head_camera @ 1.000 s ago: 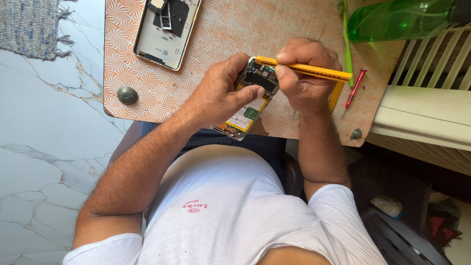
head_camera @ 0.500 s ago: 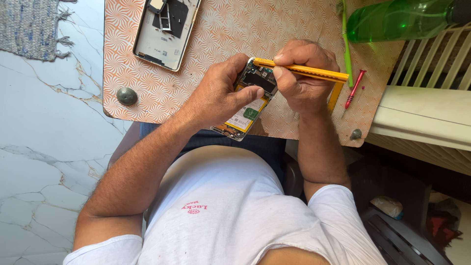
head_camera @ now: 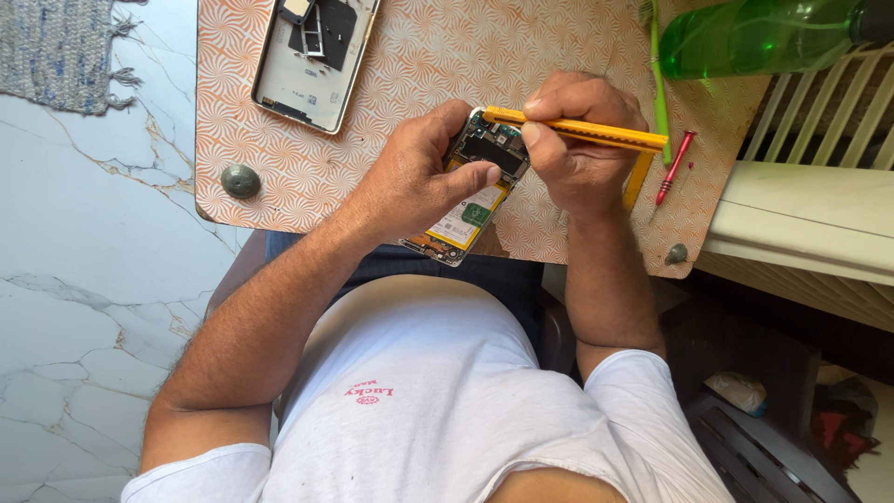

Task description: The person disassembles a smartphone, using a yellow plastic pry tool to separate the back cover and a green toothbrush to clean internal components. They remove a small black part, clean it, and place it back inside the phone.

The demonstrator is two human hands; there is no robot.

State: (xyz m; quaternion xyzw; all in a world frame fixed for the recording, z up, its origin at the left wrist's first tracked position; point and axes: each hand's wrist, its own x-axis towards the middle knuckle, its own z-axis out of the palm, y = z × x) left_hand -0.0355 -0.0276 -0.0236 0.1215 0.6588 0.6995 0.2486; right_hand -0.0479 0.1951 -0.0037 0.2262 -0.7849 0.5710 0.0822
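We note the left hand point(head_camera: 410, 182) covers much of the phone point(head_camera: 470, 191); bottle point(head_camera: 754, 37) and back cover point(head_camera: 312, 56) run off the top edge.

Bright, even daylight falls on my orange patterned bench point(head_camera: 596, 56) and the white marble floor point(head_camera: 84, 279), with only soft, short shadows under my hands. The translucent green plastic bottle point(head_camera: 754, 37) glows and carries a pale glare streak. The lower right corner lies in deep shade. Focus is sharp throughout; edges bow slightly from the wide lens.
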